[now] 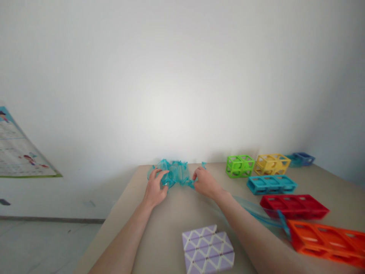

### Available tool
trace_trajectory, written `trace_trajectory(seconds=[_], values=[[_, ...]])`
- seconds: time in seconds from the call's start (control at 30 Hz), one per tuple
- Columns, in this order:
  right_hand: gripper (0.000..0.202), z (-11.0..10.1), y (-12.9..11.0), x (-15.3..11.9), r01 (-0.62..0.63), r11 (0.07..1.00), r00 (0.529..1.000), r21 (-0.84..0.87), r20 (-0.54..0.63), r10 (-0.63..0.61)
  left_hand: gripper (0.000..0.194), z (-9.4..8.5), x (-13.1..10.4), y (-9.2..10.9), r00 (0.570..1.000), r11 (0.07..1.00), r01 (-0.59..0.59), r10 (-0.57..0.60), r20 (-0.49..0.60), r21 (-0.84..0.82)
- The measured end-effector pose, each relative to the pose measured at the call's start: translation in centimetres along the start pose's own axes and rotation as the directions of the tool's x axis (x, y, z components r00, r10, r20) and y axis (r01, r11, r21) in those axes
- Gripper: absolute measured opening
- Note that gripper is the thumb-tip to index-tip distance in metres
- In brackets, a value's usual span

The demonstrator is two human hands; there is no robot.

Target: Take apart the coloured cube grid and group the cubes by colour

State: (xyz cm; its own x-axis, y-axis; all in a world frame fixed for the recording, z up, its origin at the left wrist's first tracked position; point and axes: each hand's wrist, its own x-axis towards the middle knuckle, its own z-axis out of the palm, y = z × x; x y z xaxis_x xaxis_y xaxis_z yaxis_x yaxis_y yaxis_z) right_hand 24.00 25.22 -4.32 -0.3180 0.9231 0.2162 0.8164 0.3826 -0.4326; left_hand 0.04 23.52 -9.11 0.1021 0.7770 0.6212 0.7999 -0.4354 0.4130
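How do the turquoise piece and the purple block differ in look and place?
The turquoise piece is see-through; the purple block looks solid, with white lines. The turquoise piece has an irregular outline, the purple block mostly straight edges. The turquoise piece lies farther away than the purple block. Both are on the table.

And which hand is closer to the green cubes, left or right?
Right. The right hand is a bit left of the green cubes, not touching them. The left hand is farther left, by the see-through teal toy's left end.
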Motion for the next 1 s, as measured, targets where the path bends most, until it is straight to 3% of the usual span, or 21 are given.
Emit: trace_trajectory(seconds=[0.1, 0.4, 0.6, 0.8, 0.9, 1.0], values=[[0.004, -0.4, 0.2, 0.0, 0.012, 1.0, 1.0, -0.001, 0.01, -0.012, 0.045, -0.4, -0.1, 0.5, 1.0, 0.999, 0.011, -0.011, 0.013, -0.035], [0.042, 0.0, -0.3, -1.1, 0.067, 0.996, 0.997, -0.05, 0.046, -0.065, 0.035, -0.1, 0.1, 0.3, 0.993, 0.993, 0.115, -0.115, -0.014, 0.022], [0.031, 0.3, -0.8, -1.0, -0.037, 0.992, 0.999, -0.119, 0.028, 0.041, 0.043, 0.0, 0.0, 0.0, 0.992, 0.992, 0.13, -0.13, 0.001, 0.002], [0.031, 0.9, -1.4, -0.9, 0.021, 0.987, 0.995, -0.158, 0.095, -0.005, 0.037, 0.0, 0.0, -0.5, 0.995, 0.993, 0.098, -0.096, 0.031, -0.063], [0.041, -0.4, -2.1, -1.4, -0.004, 0.982, 0.993, -0.19, 0.118, 0.027, 0.037, -0.1, 0.0, -0.7, 0.996, 0.993, 0.091, -0.089, 0.031, -0.077], [0.067, -3.2, -2.1, -1.9, -0.039, 0.972, 0.982, -0.232, 0.172, 0.081, 0.036, -0.1, 0.0, -0.7, 0.995, 0.992, 0.094, -0.092, 0.023, -0.085]])
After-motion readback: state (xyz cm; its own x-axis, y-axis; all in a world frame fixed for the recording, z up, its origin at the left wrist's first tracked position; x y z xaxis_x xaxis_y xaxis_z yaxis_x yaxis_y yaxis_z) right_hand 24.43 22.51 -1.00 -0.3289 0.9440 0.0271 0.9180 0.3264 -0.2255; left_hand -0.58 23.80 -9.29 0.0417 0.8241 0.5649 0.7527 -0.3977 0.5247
